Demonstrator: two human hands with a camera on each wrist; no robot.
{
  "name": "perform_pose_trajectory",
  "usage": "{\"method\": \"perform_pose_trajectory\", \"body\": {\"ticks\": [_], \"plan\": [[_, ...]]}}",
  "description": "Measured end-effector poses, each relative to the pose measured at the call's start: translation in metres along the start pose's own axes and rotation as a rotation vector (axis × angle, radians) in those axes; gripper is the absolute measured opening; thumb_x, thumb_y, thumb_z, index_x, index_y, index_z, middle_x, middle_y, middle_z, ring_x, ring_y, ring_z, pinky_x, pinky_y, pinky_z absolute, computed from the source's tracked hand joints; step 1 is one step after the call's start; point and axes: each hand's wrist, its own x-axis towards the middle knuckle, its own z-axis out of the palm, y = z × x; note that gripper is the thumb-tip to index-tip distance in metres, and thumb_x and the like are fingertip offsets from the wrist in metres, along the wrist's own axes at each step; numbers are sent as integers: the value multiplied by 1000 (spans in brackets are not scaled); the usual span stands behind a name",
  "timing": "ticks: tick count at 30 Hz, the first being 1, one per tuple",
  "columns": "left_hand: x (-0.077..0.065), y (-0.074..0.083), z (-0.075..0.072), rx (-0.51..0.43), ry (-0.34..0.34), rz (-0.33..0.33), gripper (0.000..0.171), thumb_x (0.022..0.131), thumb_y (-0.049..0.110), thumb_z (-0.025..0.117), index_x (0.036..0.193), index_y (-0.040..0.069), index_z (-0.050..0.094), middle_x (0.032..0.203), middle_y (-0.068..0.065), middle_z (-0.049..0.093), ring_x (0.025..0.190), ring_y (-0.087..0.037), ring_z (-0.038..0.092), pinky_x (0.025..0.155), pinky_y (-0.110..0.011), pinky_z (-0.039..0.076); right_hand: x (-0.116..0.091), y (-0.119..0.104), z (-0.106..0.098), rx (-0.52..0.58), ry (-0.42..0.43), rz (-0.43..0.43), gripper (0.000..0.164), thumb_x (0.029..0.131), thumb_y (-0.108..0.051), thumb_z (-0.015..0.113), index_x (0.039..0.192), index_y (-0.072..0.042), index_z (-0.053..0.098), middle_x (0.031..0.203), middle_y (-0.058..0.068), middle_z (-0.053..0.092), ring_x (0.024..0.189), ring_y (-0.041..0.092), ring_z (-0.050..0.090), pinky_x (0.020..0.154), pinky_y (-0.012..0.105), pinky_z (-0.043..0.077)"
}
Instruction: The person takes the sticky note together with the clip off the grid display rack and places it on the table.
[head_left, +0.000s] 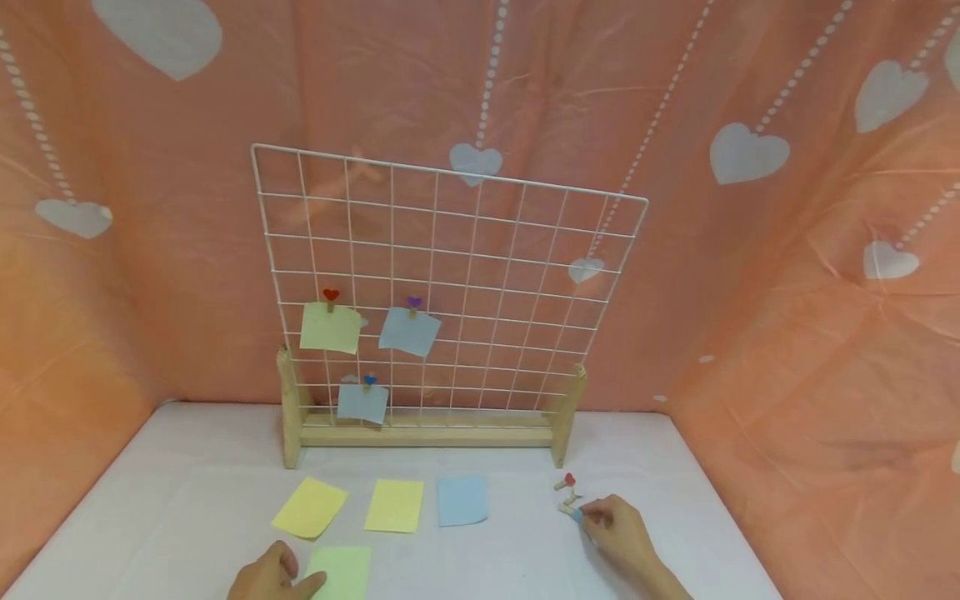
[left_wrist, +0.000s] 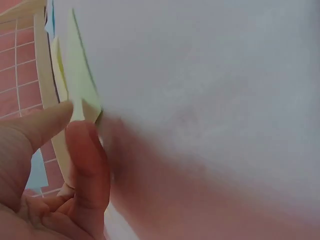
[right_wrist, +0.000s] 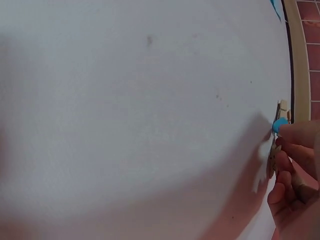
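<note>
My left hand (head_left: 272, 573) pinches the near-left edge of a pale green sticky note (head_left: 343, 572) between thumb and finger. In the left wrist view that note (left_wrist: 82, 75) stands out edge-on beyond the fingertips. On the right side of the table, my right hand (head_left: 621, 533) pinches a small wooden clothespin with a blue heart (head_left: 576, 514) at its end. The blue heart (right_wrist: 280, 125) shows at the fingertips in the right wrist view. Just behind it lie more small clothespins, one with a red heart (head_left: 570, 478).
A white wire grid (head_left: 465, 250) stands in a wooden base (head_left: 427, 437) at the back. Clothespins hold a green note (head_left: 330, 329), a blue note (head_left: 408, 332) and a lower blue note (head_left: 363, 403) on it. Two yellow notes (head_left: 394, 506) and one blue note (head_left: 461, 501) lie before it.
</note>
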Motion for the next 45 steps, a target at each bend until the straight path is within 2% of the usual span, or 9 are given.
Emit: {"method": "perform_pose_trajectory", "body": {"ticks": [4,6,11,15,21,27,36,40,45], "plan": [[-1,2,-7,-59,100,46,33,83,30,72,75,7,49,61,1,53,57,-13,49,54,-25,40,3,-3,0,15,15,-24,14,76,-3,73,88,-11,73,78,-4,60,65,5,44,58,20,38],[0,5,-13,-78,128,78,29,86,29,69,77,6,52,63,1,54,58,-12,50,54,-25,42,6,-5,0,24,33,-41,14,76,-3,73,87,-11,73,77,-3,60,65,4,44,59,21,39],[5,16,-28,-105,129,99,28,90,31,64,84,4,59,71,0,58,64,-13,52,59,-27,43,11,-15,-1,58,58,-42,13,78,-3,72,88,-10,74,76,-4,59,66,3,45,60,20,41],[11,30,-36,-129,157,127,27,91,29,63,89,3,61,74,0,59,66,-12,53,60,-26,41,19,-27,0,110,79,-85,11,79,-3,72,88,-8,74,77,-3,60,66,2,45,58,18,41],[19,48,-43,-205,244,162,26,91,28,63,93,2,62,81,-3,64,63,-9,55,55,-24,43,36,-57,4,199,94,-165,8,81,-4,71,89,-7,73,80,-1,62,64,1,47,52,17,42],[30,70,-50,-298,285,181,28,91,27,63,98,0,60,88,-8,64,65,-10,61,56,-23,46,52,-93,7,236,97,-251,10,84,-8,70,93,-5,73,85,2,65,70,5,50,59,17,45],[45,100,-58,-323,425,269,23,90,23,65,95,1,62,86,-11,65,79,-23,64,67,-29,46,72,-136,7,263,121,-366,11,84,-8,70,94,-3,72,85,5,64,75,10,54,61,17,45],[50,110,-60,-341,444,304,21,89,20,67,94,-1,62,85,-12,65,77,-24,64,64,-26,46,77,-151,7,269,130,-398,11,84,-7,70,93,-2,72,87,7,66,76,14,56,62,17,45],[53,122,-63,-341,465,319,22,89,21,66,96,1,61,86,-11,67,79,-24,64,64,-26,46,82,-168,8,269,126,-410,10,84,-7,70,93,-3,73,83,5,65,75,11,56,63,17,45]]}}
